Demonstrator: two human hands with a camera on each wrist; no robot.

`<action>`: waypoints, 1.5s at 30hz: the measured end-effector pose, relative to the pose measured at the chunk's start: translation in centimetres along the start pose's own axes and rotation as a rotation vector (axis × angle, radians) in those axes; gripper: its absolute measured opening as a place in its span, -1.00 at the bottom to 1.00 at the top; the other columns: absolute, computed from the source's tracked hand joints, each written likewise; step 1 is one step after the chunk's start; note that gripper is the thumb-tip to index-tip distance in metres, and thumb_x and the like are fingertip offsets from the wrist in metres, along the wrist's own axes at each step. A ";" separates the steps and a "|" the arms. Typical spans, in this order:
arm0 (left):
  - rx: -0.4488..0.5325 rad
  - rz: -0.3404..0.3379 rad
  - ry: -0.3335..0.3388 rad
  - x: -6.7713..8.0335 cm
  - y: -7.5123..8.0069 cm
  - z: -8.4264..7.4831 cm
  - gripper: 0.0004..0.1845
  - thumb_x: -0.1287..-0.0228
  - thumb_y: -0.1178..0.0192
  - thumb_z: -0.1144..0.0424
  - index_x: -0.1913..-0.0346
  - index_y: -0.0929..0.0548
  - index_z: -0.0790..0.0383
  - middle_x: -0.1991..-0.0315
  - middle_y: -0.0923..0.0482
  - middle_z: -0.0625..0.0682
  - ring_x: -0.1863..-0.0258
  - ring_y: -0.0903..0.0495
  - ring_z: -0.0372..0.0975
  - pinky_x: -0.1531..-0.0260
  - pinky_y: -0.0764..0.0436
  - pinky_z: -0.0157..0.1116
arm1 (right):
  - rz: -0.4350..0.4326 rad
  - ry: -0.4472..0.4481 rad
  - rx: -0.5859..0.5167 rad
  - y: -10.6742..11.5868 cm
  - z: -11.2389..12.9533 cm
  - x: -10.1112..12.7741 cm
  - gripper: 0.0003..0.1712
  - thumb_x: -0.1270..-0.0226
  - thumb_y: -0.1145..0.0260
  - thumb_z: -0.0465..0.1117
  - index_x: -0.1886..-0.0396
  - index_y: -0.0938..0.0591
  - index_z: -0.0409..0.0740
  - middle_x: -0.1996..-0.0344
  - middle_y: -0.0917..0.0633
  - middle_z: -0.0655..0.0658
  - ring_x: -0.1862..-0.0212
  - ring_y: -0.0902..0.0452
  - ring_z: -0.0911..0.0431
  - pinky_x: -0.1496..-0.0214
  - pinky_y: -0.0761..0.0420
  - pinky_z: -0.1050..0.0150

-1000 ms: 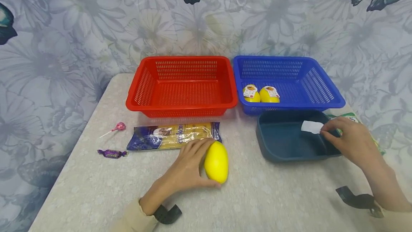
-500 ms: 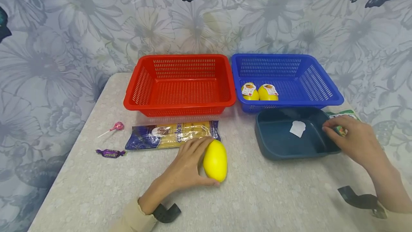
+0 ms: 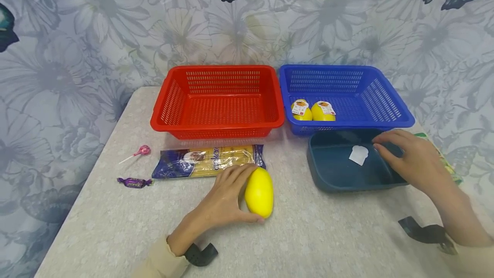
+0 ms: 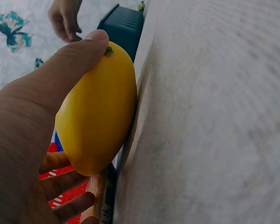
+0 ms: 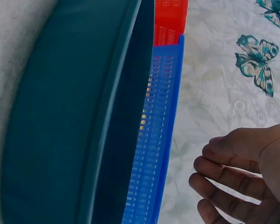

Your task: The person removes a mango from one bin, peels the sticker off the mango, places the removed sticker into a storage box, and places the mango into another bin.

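1. The left hand (image 3: 227, 198) curls thumb and fingers round a yellow mango (image 3: 259, 192) that lies on the table (image 3: 308, 243); a spaghetti packet (image 3: 208, 161) lies just beyond its fingertips.
2. The right hand (image 3: 409, 160) hovers over the right end of a dark teal tray (image 3: 332, 175), fingers loosely bent and holding nothing; a white label (image 3: 358, 155) lies in the tray just left of its fingertips.
3. Beyond that hand, two labelled mangoes (image 3: 312, 111) already sit in the blue basket (image 3: 390, 119); the red basket (image 3: 220, 128), past the left hand, holds nothing.
4. Judging by this, sorting is partly done: the held mango, the packet, a lollipop (image 3: 140, 152) and a wrapped candy (image 3: 134, 182) farther left remain on the table.
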State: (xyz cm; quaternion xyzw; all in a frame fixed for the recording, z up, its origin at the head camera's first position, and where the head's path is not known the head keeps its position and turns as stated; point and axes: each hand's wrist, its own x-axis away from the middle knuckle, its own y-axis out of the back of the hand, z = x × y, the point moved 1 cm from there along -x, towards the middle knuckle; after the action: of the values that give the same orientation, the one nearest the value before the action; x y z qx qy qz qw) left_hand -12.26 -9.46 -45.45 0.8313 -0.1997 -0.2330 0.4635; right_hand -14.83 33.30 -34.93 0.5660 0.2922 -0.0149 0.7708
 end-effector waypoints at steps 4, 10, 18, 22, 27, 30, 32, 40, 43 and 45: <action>-0.003 0.000 -0.004 0.0 0.0 0.0 0.30 0.24 -0.40 -0.53 -0.56 -0.17 0.04 -0.51 -0.17 -0.08 -0.41 -0.15 -0.05 -0.35 -0.17 0.09 | -0.007 0.011 -0.019 -0.2 0.6 -0.8 -0.73 -0.10 -0.51 -0.36 0.16 -0.75 -0.16 0.21 -0.75 -0.16 0.31 -0.64 -0.04 0.39 -0.40 0.51; 0.000 -0.011 -0.017 0.0 0.0 0.0 0.29 0.25 -0.43 -0.50 -0.55 -0.18 0.05 -0.51 -0.18 -0.07 -0.40 -0.16 -0.04 -0.34 -0.18 0.07 | 0.021 0.012 -0.038 -0.5 1.5 -2.0 -0.74 -0.14 -0.51 -0.34 0.14 -0.75 -0.14 0.19 -0.75 -0.14 0.14 -0.65 -0.07 0.27 -0.49 0.39; 0.010 -0.011 -0.021 0.0 0.1 0.0 0.30 0.25 -0.45 -0.48 -0.56 -0.18 0.06 -0.52 -0.17 -0.05 -0.41 -0.16 -0.04 -0.33 -0.20 0.07 | 0.027 0.090 -0.065 -1.1 2.8 -3.6 -0.78 -0.14 -0.50 -0.34 0.18 -0.76 -0.10 0.20 -0.75 -0.06 0.13 -0.66 -0.01 0.22 -0.49 0.40; 0.018 0.002 -0.014 0.1 0.1 0.0 0.30 0.24 -0.44 -0.49 -0.56 -0.16 0.05 -0.52 -0.16 -0.06 -0.41 -0.14 -0.06 -0.34 -0.18 0.07 | 0.041 0.107 -0.064 -1.4 3.4 -4.3 -0.79 -0.17 -0.48 -0.33 0.18 -0.76 -0.11 0.19 -0.74 -0.08 0.13 -0.67 -0.02 0.25 -0.58 0.11; 0.024 0.014 0.000 0.1 0.1 0.0 0.30 0.23 -0.42 -0.50 -0.57 -0.15 0.02 -0.52 -0.15 -0.09 -0.40 -0.14 -0.08 -0.35 -0.16 0.06 | 0.059 0.132 -0.089 -1.8 4.0 -5.1 -0.77 -0.17 -0.47 -0.35 0.14 -0.76 -0.13 0.18 -0.74 -0.11 0.14 -0.66 -0.03 0.28 -0.59 0.02; 0.025 0.009 -0.001 0.1 0.1 0.1 0.29 0.23 -0.42 -0.50 -0.57 -0.15 0.02 -0.52 -0.15 -0.10 -0.40 -0.13 -0.09 -0.36 -0.16 0.05 | 0.064 0.141 -0.100 -2.0 4.5 -5.6 -0.76 -0.17 -0.47 -0.36 0.14 -0.76 -0.13 0.16 -0.74 -0.09 0.10 -0.65 -0.02 0.25 -0.60 0.03; 0.023 0.006 -0.004 0.1 0.1 0.1 0.29 0.23 -0.42 -0.50 -0.57 -0.15 0.02 -0.52 -0.15 -0.11 -0.41 -0.13 -0.08 -0.35 -0.17 0.05 | 0.062 0.156 -0.119 -2.1 4.7 -5.9 -0.76 -0.17 -0.47 -0.37 0.14 -0.75 -0.13 0.16 -0.73 -0.10 0.09 -0.64 -0.04 0.19 -0.61 0.00; 0.013 0.007 -0.008 0.1 0.1 0.0 0.30 0.23 -0.39 -0.53 -0.57 -0.14 0.02 -0.52 -0.15 -0.09 -0.42 -0.14 -0.06 -0.34 -0.19 0.04 | 0.080 0.197 -0.166 -2.9 5.5 -7.1 -0.77 -0.17 -0.46 -0.39 0.14 -0.75 -0.21 0.15 -0.72 -0.17 0.04 -0.63 -0.11 0.05 -0.59 -0.12; 0.016 0.018 -0.001 0.1 0.1 0.0 0.30 0.22 -0.40 -0.52 -0.57 -0.14 0.02 -0.52 -0.15 -0.09 -0.42 -0.13 -0.06 -0.35 -0.18 0.04 | 0.097 0.204 -0.177 -3.2 5.8 -7.5 -0.77 -0.18 -0.46 -0.39 0.13 -0.75 -0.22 0.14 -0.72 -0.17 0.05 -0.62 -0.12 0.05 -0.60 -0.13; 0.020 0.022 0.003 0.1 0.1 0.0 0.30 0.22 -0.40 -0.52 -0.57 -0.14 0.02 -0.52 -0.14 -0.08 -0.42 -0.12 -0.06 -0.36 -0.16 0.04 | 0.105 0.211 -0.182 -3.3 6.1 -7.7 -0.78 -0.19 -0.45 -0.40 0.14 -0.75 -0.23 0.15 -0.72 -0.17 0.06 -0.62 -0.11 0.05 -0.60 -0.12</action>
State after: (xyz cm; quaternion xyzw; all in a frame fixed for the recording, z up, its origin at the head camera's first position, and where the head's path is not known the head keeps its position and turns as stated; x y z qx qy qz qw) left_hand -12.20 -9.58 -45.35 0.8339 -0.2105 -0.2244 0.4582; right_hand -19.80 24.37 -33.05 0.5068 0.3418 0.1116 0.7835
